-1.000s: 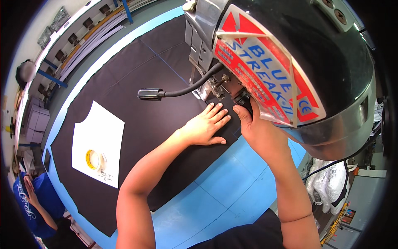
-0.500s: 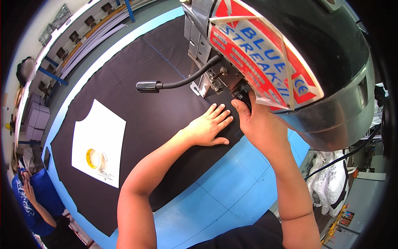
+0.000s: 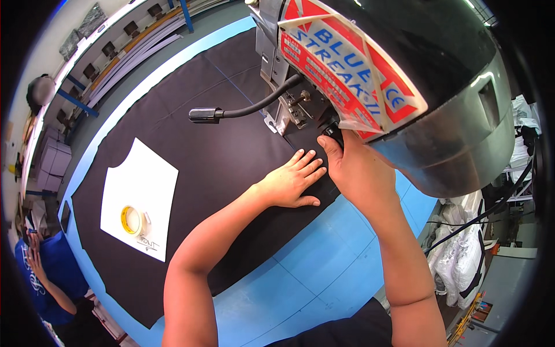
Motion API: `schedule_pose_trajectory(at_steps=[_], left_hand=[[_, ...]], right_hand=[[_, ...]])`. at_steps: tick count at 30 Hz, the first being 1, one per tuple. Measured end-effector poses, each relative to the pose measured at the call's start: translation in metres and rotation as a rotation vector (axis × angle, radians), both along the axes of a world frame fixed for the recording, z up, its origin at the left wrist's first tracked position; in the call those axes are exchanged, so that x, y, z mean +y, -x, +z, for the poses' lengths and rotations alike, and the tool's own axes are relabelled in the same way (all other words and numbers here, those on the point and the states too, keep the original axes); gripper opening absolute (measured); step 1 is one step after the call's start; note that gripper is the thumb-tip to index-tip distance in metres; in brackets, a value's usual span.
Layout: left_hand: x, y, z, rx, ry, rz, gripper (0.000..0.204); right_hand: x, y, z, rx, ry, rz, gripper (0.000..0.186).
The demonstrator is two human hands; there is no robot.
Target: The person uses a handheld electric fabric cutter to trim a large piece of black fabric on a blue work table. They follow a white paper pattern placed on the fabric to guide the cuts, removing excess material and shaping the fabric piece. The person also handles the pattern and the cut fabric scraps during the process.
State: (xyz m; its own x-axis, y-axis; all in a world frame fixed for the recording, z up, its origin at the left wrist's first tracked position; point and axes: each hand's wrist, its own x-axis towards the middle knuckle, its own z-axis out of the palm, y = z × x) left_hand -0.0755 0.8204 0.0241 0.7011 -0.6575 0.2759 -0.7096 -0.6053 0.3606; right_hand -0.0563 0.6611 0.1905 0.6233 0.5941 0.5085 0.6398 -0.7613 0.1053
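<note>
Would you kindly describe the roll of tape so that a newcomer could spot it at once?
Find the large black cloth spread over the light-blue table. On the cloth's left part lies a flat white pattern piece. The roll of tape rests on that piece's lower half, set apart by its ring shape and yellow inner side.

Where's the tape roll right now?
Head view, left side: the tape roll lies on the lower half of the white pattern piece, atop the black fabric, left of the person's left forearm.
</note>
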Motion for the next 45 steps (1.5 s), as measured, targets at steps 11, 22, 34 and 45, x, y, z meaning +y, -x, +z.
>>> schedule_pose_trajectory(at_steps=[11,22,34,45], left_hand=[[0.033,-0.023,0.008,-0.049,-0.069,0.116,0.085],[0.033,-0.022,0.002,-0.036,-0.046,0.120,0.085],[0.034,-0.022,0.009,0.052,-0.051,0.108,0.079],[0.063,-0.041,0.016,0.027,-0.044,0.157,0.079]], right_hand=[[0.015,-0.008,0.003,-0.116,-0.083,0.112,0.036],[0.038,-0.011,0.025,0.288,-0.081,-0.072,0.031],[0.050,-0.025,0.018,0.215,-0.160,-0.041,0.034],[0.061,-0.025,0.026,0.322,-0.123,-0.124,0.037]])
